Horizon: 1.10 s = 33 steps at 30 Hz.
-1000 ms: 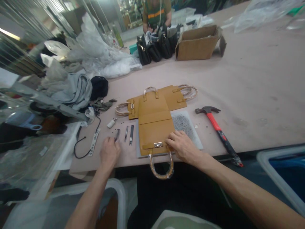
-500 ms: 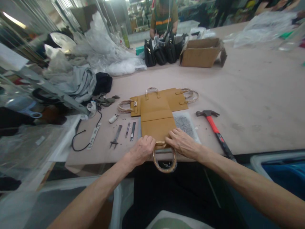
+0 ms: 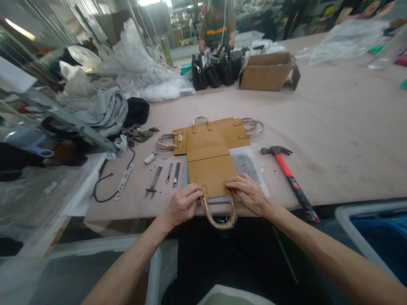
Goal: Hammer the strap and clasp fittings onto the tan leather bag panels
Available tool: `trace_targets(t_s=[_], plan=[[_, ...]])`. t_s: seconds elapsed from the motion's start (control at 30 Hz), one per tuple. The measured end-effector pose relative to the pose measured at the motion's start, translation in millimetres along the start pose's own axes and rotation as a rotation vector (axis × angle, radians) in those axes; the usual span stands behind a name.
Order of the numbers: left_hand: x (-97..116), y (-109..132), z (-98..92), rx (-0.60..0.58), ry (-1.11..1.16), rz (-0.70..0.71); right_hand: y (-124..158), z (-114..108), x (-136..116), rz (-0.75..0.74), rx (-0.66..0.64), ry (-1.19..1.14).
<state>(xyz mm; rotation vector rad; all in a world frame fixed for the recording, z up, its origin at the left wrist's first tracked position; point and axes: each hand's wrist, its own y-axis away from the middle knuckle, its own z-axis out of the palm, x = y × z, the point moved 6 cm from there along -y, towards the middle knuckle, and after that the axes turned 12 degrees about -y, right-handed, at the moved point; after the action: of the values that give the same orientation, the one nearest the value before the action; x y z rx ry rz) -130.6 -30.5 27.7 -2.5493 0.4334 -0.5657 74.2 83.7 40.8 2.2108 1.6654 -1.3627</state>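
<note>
A flat tan leather bag panel (image 3: pixel 211 173) lies on a white mat (image 3: pixel 254 182) at the table's near edge. Its plastic-wrapped round handle (image 3: pixel 218 214) hangs over the edge. My left hand (image 3: pixel 182 204) grips the panel's lower left corner by the handle base, fingers curled. My right hand (image 3: pixel 249 192) presses on the lower right corner, fingers bent over the handle base. More tan bag pieces (image 3: pixel 232 131) with wrapped handles lie just behind.
A red-handled hammer (image 3: pixel 291 178) lies to the right. Small metal tools (image 3: pixel 154 182) and a black cord (image 3: pixel 104 186) lie to the left. Grey cloth and plastic bags pile at the far left. A cardboard box (image 3: pixel 267 72), black handbags and another person are at the far end.
My left hand left the small tools and came to the bag's lower left corner. The flap with the metal clasp is no longer showing on top; both hands now hold the handle end.
</note>
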Motion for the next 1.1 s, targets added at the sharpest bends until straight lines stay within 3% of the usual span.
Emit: trace_targets(t_s=[0.1,0.17,0.23,0.3,0.37,0.47,0.7,0.83,0.97,1.03,1.1], plan=[[-11,5,-8.0,0.130,-0.012,-0.190,-4,-1,-2,0.054,0.063,0.002],[-32,10,-17.1,0.201,-0.118,-0.388,-6,3,-1,0.072,0.076,0.064],[-58,15,-28.5,0.200,-0.247,-0.608,-6,9,1,0.078,0.087,0.120],[-85,18,-37.7,0.085,-0.331,-0.812,-6,13,4,0.079,0.097,0.147],[-106,16,-41.7,-0.110,-0.370,-0.944,-5,15,7,0.080,0.101,0.149],[-119,0,-41.0,-0.303,-0.387,-0.991,-5,16,10,0.076,0.087,0.145],[-129,-33,-16.3,-0.506,-0.351,-1.078,-7,15,3,0.072,0.089,0.168],[-135,-31,-14.8,-0.496,-0.196,-1.121,-7,15,1,0.119,0.065,0.162],[-130,-14,-24.2,-0.414,0.057,-1.159,-7,13,1,0.140,0.073,0.147],[-122,-5,-27.1,-0.280,0.324,-1.192,-6,14,2,0.139,0.074,0.142],[-113,3,-25.9,-0.074,0.678,-1.213,-6,14,3,0.130,0.080,0.140]])
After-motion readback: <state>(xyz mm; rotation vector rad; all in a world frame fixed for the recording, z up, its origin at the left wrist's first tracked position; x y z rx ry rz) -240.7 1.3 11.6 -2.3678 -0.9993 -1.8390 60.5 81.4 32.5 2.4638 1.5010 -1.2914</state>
